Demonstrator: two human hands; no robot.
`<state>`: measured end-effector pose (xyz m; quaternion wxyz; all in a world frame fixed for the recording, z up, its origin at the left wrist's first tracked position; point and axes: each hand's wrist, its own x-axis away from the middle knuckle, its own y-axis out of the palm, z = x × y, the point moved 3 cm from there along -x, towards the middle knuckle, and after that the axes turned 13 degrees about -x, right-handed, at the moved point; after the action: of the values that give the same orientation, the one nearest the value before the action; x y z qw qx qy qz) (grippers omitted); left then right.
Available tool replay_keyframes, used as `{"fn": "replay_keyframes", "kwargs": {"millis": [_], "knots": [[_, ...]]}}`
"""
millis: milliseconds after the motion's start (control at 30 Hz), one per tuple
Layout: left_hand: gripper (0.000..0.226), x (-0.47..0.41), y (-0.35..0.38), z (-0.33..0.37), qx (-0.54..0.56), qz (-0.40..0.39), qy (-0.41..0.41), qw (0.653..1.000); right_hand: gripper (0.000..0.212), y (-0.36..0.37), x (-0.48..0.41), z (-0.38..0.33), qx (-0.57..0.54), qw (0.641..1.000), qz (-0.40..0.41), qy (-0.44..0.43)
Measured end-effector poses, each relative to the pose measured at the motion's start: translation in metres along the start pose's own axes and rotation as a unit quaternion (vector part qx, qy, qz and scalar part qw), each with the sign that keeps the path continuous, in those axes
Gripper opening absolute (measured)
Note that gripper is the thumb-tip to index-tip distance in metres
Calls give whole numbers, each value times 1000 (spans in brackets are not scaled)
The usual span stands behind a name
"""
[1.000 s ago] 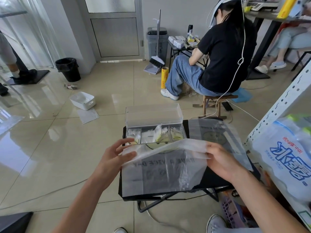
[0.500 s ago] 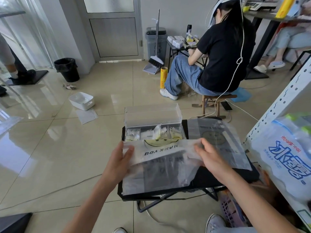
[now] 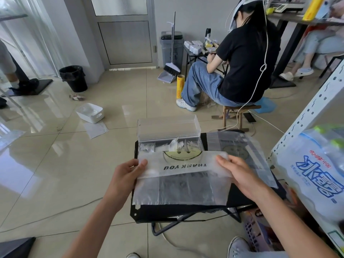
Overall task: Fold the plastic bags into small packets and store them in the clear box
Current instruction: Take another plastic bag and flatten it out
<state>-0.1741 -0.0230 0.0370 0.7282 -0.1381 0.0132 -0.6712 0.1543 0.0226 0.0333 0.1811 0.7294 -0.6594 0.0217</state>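
The plastic bag [image 3: 183, 190] is thin and translucent, printed with a yellow smiley face and the words THANK YOU, which read upside down from here. It lies flat on the black folding desk [image 3: 186, 211], its far part folded over as a paler band across its width. The left hand [image 3: 124, 175] pinches the left end of that band, thumb on top. The right hand [image 3: 242, 177] pinches the right end the same way, so both hands are clamped on the bag.

Just behind the bag stands the clear box [image 3: 168, 127] with its lid raised, and small folded packets [image 3: 148, 147] sit in its compartments. A second flat bag [image 3: 240, 144] with a fainter smiley lies on the desk to the right of the box.

The floor [image 3: 55, 164] is glossy beige tile. On it are a white tub [image 3: 90, 112], a black bin [image 3: 73, 78], a grey bin [image 3: 167, 47] and a broom [image 3: 172, 66] in its dustpan. A person in a black T-shirt [image 3: 245, 62] sits on a wooden stool [image 3: 232, 112], back turned. At the right a white metal shelf [image 3: 307, 112] carries a pack of bottled water [image 3: 312, 174]
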Motion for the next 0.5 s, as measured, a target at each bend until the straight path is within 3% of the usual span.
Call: {"fn": "replay_keyframes", "kwargs": {"millis": [100, 233, 400, 500], "knots": [[33, 3, 6, -1, 82, -72, -43, 993, 37, 4, 2, 4, -7, 1000, -1, -11], [32, 6, 9, -4, 45, -146, -37, 988, 40, 10, 2, 6, -47, 999, 19, -11], [32, 4, 0, -6, 49, -144, -29, 988, 51, 0, 6, 3, -66, 990, -93, 79], [30, 4, -5, -4, 53, -144, -28, 988, 48, -6, 6, 2, -55, 993, -79, 66]]}}
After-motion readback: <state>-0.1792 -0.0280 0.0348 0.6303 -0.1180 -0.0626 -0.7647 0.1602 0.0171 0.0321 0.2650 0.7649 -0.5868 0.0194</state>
